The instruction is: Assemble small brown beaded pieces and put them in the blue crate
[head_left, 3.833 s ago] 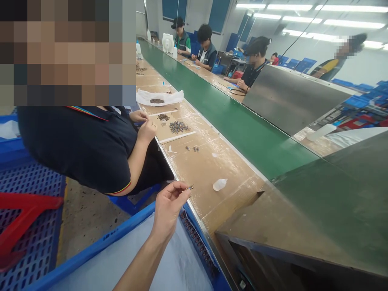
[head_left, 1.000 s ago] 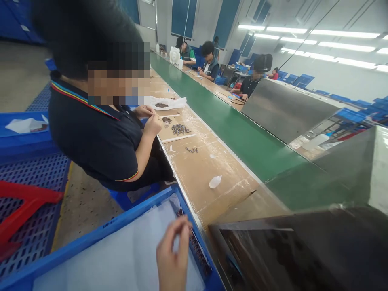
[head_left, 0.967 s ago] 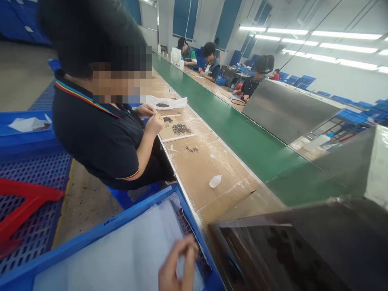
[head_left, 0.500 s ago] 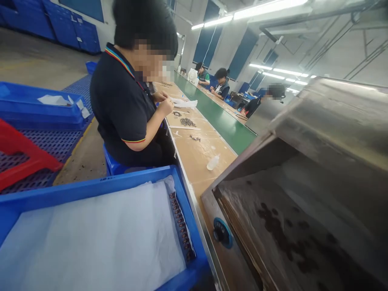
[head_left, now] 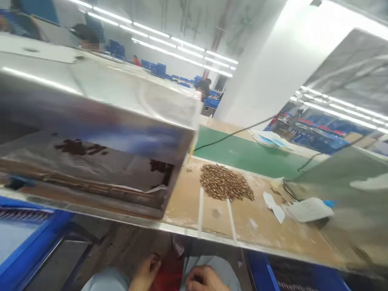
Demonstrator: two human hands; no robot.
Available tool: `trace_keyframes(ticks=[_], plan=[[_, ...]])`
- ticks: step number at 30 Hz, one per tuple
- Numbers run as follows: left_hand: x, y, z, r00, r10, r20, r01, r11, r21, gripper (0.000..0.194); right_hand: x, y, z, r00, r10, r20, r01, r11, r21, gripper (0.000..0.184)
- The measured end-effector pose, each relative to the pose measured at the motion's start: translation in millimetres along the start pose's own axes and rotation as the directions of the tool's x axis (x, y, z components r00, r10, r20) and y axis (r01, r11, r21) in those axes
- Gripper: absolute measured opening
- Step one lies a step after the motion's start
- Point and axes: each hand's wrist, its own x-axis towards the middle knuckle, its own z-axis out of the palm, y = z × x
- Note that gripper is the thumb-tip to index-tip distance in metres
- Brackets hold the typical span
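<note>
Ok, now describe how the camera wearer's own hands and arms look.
The left hand and right hand are both bare and ungloved, with five-fingered human shapes. No sleeve shows on either; the picture's bottom edge cuts both arms off. Blur hides finer details.

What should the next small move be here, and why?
Probably lift the right hand over the table edge toward the brown pile: it and the left hand are below that edge, and the pile lies beyond it. Blur hides whether either hand holds anything.
</note>
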Motion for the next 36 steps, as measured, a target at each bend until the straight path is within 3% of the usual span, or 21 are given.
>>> trace_keyframes(ticks=[3, 6, 8, 9, 10, 11, 12, 13, 15, 17, 20, 23, 28, 31, 34, 36], plan=[[-14.8, 11.5, 11.2, 0.993, 0.03, -0.11, -0.03, 1.0, 0.008, 0.049, -24.4, 20.8, -9.6, 0.999, -0.001, -0.05, 0.009, 0.987, 0.158, 0.023], [-41.9, 21.0, 18.0, 0.978, 0.048, -0.205, -0.051, 0.999, -0.01, 0.056, -60.3, 13.2, -34.9, 0.992, -0.122, 0.031, 0.106, 0.939, 0.327, 0.023], [-62.3, 27.7, 22.3, 0.961, 0.06, -0.27, -0.076, 0.996, -0.05, 0.057, -90.1, 4.3, -68.3, 0.966, -0.25, 0.06, 0.197, 0.869, 0.454, 0.034], [-71.9, 31.6, 23.4, 0.948, 0.07, -0.309, -0.096, 0.993, -0.068, 0.057, -103.0, 2.3, -90.2, 0.953, -0.301, 0.012, 0.258, 0.834, 0.487, 0.043], [-80.8, 36.1, 23.5, 0.934, 0.084, -0.348, -0.119, 0.99, -0.08, 0.057, -112.6, 3.2, -114.7, 0.941, -0.321, -0.111, 0.334, 0.821, 0.462, 0.049], [-88.8, 41.5, 22.5, 0.919, 0.098, -0.382, -0.139, 0.987, -0.08, 0.059, -118.2, 7.4, -140.6, 0.91, -0.301, -0.286, 0.396, 0.837, 0.378, 0.052], [-96.1, 47.6, 20.7, 0.905, 0.109, -0.41, -0.15, 0.986, -0.068, 0.061, -119.5, 14.6, -166.6, 0.831, -0.245, -0.499, 0.406, 0.881, 0.243, 0.055], [-102.8, 54.2, 18.1, 0.896, 0.116, -0.43, -0.153, 0.987, -0.053, 0.063, -116.7, 24.2, -191.4, 0.764, -0.199, -0.614, 0.382, 0.906, 0.181, 0.051], [-115.6, 68.3, 11.9, 0.884, 0.107, -0.456, -0.136, 0.99, -0.031, 0.068, -101.1, 46.1, -232.8, 0.652, -0.131, -0.746, 0.319, 0.941, 0.114, 0.041], [-128.9, 81.2, 6.5, 0.871, 0.093, -0.483, -0.118, 0.993, -0.022, 0.072, -78.8, 64.4, -259.4, 0.596, -0.104, -0.796, 0.251, 0.966, 0.062, 0.028], [-151.8, 95.5, 4.2, 0.842, 0.09, -0.532, -0.127, 0.991, -0.033, 0.077, -47.6, 77.1, -272.8, 0.577, -0.11, -0.809, 0.158, 0.987, -0.021, 0.018], [-178.3, 104.1, 11.7, 0.826, 0.084, -0.558, -0.142, 0.988, -0.061, 0.081, -29.3, 76.2, -270.2, 0.576, -0.125, -0.808, 0.076, 0.992, -0.1, 0.023], [-217.8, 118.8, 28.3, 0.826, 0.095, -0.555, -0.153, 0.986, -0.058, 0.079, -23.0, 71.0, -267.6, 0.594, -0.206, -0.778, 0.0, 0.967, -0.256, 0.022], [-226.9, 141.9, 17.3, 0.805, 0.113, -0.582, -0.152, 0.988, -0.018, 0.075, -22.8, 76.0, -270.5, 0.608, -0.267, -0.748, -0.013, 0.938, -0.346, 0.011], [-217.7, 187.1, -20.5, 0.719, 0.144, -0.68, -0.197, 0.98, -0.001, 0.074, -19.9, 84.0, -273.3, 0.618, -0.345, -0.706, 0.014, 0.903, -0.429, 0.018], [-200.8, 226.8, -57.3, 0.594, 0.213, -0.776, -0.27, 0.961, 0.057, 0.068, -18.1, 89.1, -274.1, 0.619, -0.399, -0.677, 0.051, 0.88, -0.472, 0.027]])
